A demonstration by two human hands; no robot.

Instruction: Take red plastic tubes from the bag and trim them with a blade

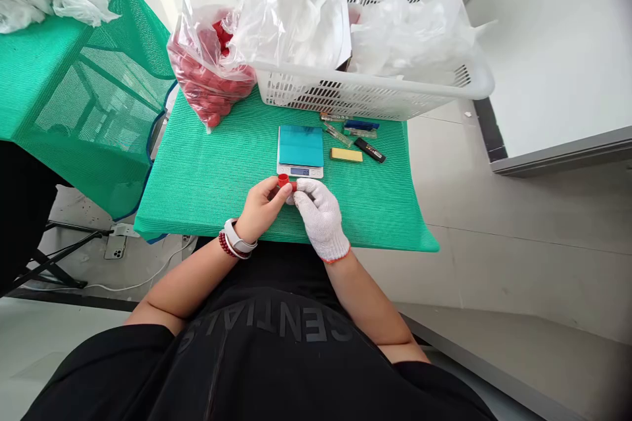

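My bare left hand (264,207) pinches a small red cylindrical piece (283,179) with an open top. In a white knitted glove, my right hand (320,217) holds a second red piece (293,186) by its end, right beside the first. Both hands meet just in front of a small digital scale (301,146) with a blue-green plate; nothing lies on the plate. To the right of the scale lie a yellow block (346,155) and a black cutter-like tool (370,150).
A clear bag of red pieces (212,89) stands at the back left of the green-covered table (197,171). Behind the scale is a white basket (345,82) full of plastic bags. Clear tubes (338,135) and a blue item (361,125) lie near it.
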